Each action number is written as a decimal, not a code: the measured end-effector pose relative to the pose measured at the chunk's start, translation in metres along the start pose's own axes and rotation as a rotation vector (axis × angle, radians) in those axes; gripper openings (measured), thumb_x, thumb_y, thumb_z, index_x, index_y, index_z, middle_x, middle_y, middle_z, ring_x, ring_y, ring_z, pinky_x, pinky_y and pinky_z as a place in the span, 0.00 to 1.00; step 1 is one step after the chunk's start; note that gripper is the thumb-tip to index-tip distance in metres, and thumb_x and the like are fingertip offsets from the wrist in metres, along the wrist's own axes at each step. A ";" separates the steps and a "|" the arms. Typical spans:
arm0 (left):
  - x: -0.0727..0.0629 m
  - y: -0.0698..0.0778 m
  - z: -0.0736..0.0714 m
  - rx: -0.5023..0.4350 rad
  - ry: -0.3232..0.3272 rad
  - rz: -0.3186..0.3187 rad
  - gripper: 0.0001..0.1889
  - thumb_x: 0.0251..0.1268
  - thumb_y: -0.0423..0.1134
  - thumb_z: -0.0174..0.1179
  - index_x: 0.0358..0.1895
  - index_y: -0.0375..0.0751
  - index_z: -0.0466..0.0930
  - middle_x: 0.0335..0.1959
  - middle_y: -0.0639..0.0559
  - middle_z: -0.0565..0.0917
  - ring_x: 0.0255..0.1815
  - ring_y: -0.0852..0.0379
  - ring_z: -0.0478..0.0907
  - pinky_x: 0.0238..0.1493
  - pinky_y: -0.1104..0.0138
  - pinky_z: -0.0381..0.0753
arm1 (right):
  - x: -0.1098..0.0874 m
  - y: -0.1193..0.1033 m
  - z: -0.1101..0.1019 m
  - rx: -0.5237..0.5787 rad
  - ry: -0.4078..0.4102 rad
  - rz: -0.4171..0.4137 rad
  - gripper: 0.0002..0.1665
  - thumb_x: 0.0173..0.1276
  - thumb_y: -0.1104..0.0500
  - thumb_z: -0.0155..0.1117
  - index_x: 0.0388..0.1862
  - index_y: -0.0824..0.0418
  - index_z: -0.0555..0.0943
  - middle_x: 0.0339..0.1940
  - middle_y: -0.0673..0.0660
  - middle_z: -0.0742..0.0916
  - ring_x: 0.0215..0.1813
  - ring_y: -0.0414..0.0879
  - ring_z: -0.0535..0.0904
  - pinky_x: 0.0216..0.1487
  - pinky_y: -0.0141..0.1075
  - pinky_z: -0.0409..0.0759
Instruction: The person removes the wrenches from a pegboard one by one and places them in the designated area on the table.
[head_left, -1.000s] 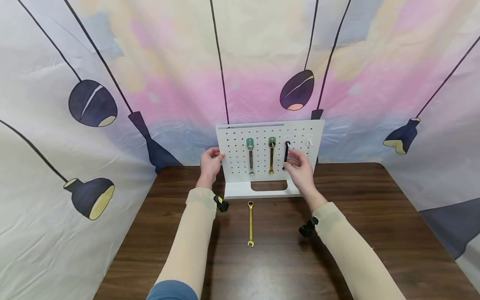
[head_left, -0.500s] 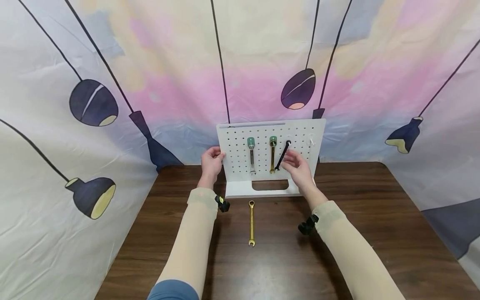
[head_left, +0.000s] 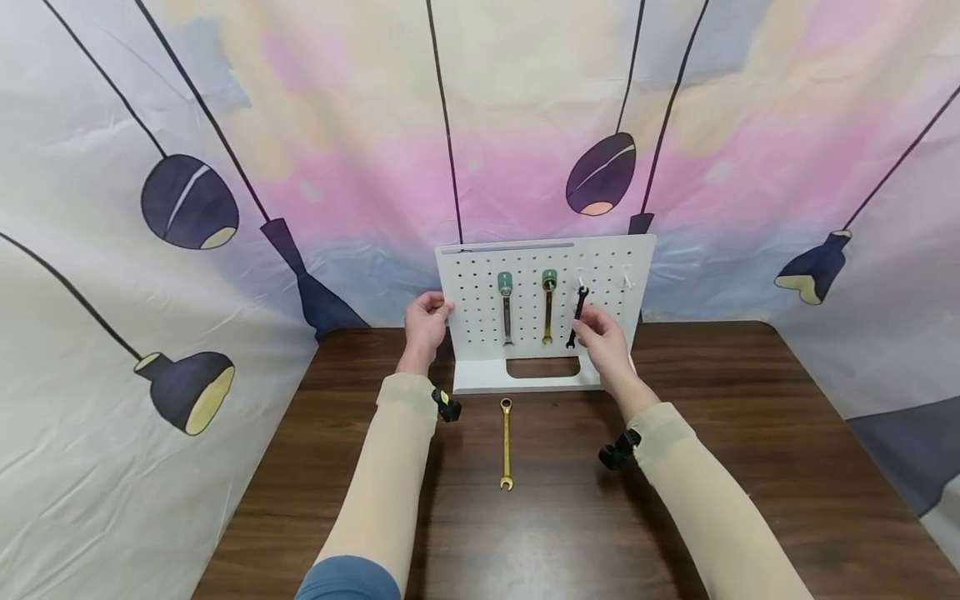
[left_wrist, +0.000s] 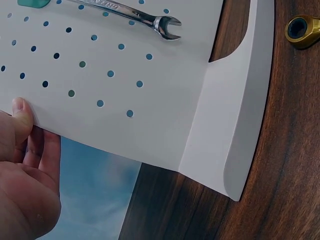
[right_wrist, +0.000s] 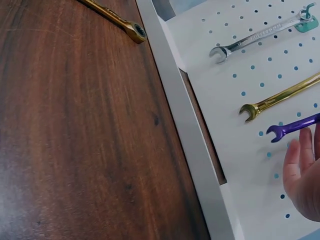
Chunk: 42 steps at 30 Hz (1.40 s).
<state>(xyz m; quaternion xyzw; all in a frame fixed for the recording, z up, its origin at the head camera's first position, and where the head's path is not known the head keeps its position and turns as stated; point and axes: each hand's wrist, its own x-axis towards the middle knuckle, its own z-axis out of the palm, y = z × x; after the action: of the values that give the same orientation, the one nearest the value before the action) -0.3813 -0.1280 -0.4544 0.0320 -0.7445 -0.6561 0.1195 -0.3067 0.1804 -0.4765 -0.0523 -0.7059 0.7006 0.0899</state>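
Note:
My right hand [head_left: 606,346] pinches a small wrench [head_left: 577,317] in front of the white pegboard [head_left: 528,321]. That wrench looks dark in the head view, purple in the right wrist view; its upper end sits just below a clear hook [head_left: 581,280]. At the board's left edge my left hand [head_left: 424,325] grips, thumb on the front face and fingers partly hidden behind. A silver wrench [head_left: 507,321] and a gold wrench [head_left: 547,317] hang on green-backed hooks left of the purple one. Another gold wrench [head_left: 506,446] lies on the table before the board.
Farther right on the board is another clear hook [head_left: 627,282]. The board's flat base [head_left: 480,377] stands on the dark wooden table [head_left: 540,533]. A patterned cloth backdrop [head_left: 360,167] hangs behind.
The small wrench, hanging from its hook before, first swung left at its lower end; now its upper end is off the hook and lower. The left hand stays on the board's edge.

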 end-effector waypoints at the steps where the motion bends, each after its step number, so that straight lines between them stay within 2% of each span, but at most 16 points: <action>1: 0.000 0.001 0.000 0.000 -0.001 0.002 0.01 0.76 0.31 0.67 0.43 0.40 0.86 0.39 0.50 0.82 0.41 0.56 0.80 0.45 0.64 0.78 | -0.001 0.000 -0.001 0.003 0.000 -0.002 0.21 0.83 0.60 0.63 0.66 0.70 0.77 0.56 0.57 0.83 0.56 0.42 0.77 0.59 0.36 0.79; 4: 0.000 0.002 0.001 0.002 -0.005 0.012 0.03 0.76 0.31 0.67 0.40 0.42 0.85 0.39 0.50 0.82 0.40 0.55 0.80 0.44 0.63 0.77 | -0.002 0.001 -0.002 0.004 -0.018 -0.015 0.21 0.85 0.59 0.61 0.68 0.72 0.76 0.61 0.63 0.82 0.60 0.47 0.78 0.64 0.40 0.79; 7: 0.000 0.001 0.001 -0.002 -0.007 0.011 0.03 0.76 0.31 0.68 0.40 0.40 0.85 0.38 0.50 0.82 0.39 0.56 0.79 0.42 0.65 0.76 | -0.005 0.004 -0.004 -0.014 -0.026 -0.038 0.21 0.85 0.59 0.60 0.68 0.72 0.75 0.63 0.65 0.81 0.61 0.49 0.79 0.65 0.42 0.80; 11: 0.000 -0.001 0.000 -0.004 -0.005 0.003 0.03 0.76 0.33 0.68 0.41 0.38 0.85 0.38 0.51 0.81 0.38 0.56 0.78 0.41 0.66 0.75 | -0.008 0.006 -0.007 -0.112 0.012 -0.104 0.18 0.84 0.60 0.61 0.65 0.68 0.77 0.55 0.60 0.82 0.55 0.48 0.79 0.57 0.36 0.80; 16: 0.002 -0.001 0.000 -0.012 0.005 0.003 0.03 0.77 0.33 0.67 0.41 0.38 0.84 0.38 0.51 0.81 0.38 0.56 0.77 0.40 0.66 0.75 | -0.012 0.004 -0.011 -0.267 0.036 -0.173 0.16 0.84 0.59 0.62 0.63 0.65 0.79 0.53 0.62 0.84 0.54 0.54 0.81 0.50 0.34 0.78; 20: 0.003 0.000 0.001 -0.017 0.014 0.011 0.03 0.76 0.31 0.67 0.40 0.39 0.84 0.38 0.50 0.81 0.38 0.56 0.76 0.39 0.67 0.74 | -0.013 0.002 -0.013 -0.335 0.037 -0.206 0.14 0.84 0.58 0.62 0.62 0.63 0.79 0.53 0.63 0.85 0.52 0.54 0.82 0.47 0.34 0.78; 25: 0.002 0.000 0.002 -0.009 0.011 0.018 0.03 0.76 0.30 0.66 0.41 0.37 0.83 0.37 0.50 0.82 0.37 0.56 0.77 0.39 0.68 0.74 | -0.017 0.001 -0.013 -0.364 0.064 -0.234 0.13 0.83 0.60 0.64 0.60 0.63 0.80 0.50 0.63 0.88 0.47 0.53 0.82 0.44 0.33 0.77; 33: 0.002 -0.002 0.002 -0.003 0.006 0.011 0.03 0.76 0.30 0.66 0.41 0.36 0.83 0.37 0.51 0.81 0.37 0.56 0.76 0.39 0.68 0.74 | -0.023 0.001 -0.010 -0.358 0.075 -0.223 0.15 0.83 0.60 0.64 0.62 0.65 0.80 0.51 0.65 0.88 0.50 0.56 0.84 0.46 0.32 0.77; 37: 0.002 -0.001 0.002 0.000 -0.007 0.009 0.03 0.77 0.30 0.66 0.41 0.36 0.83 0.37 0.51 0.81 0.38 0.56 0.76 0.39 0.67 0.74 | -0.026 -0.002 -0.011 -0.336 0.076 -0.205 0.15 0.82 0.60 0.64 0.62 0.66 0.80 0.51 0.66 0.88 0.49 0.52 0.84 0.44 0.29 0.76; 42: 0.002 0.000 0.003 0.006 -0.004 0.000 0.04 0.77 0.30 0.66 0.40 0.37 0.82 0.37 0.51 0.81 0.38 0.56 0.77 0.39 0.66 0.74 | -0.029 -0.007 -0.013 -0.293 0.035 -0.156 0.17 0.83 0.59 0.64 0.63 0.67 0.80 0.53 0.67 0.88 0.46 0.48 0.82 0.42 0.29 0.76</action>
<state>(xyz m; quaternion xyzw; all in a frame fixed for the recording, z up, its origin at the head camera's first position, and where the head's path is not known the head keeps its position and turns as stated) -0.3843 -0.1260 -0.4546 0.0311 -0.7465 -0.6541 0.1178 -0.2753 0.1871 -0.4710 -0.0223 -0.8008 0.5800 0.1478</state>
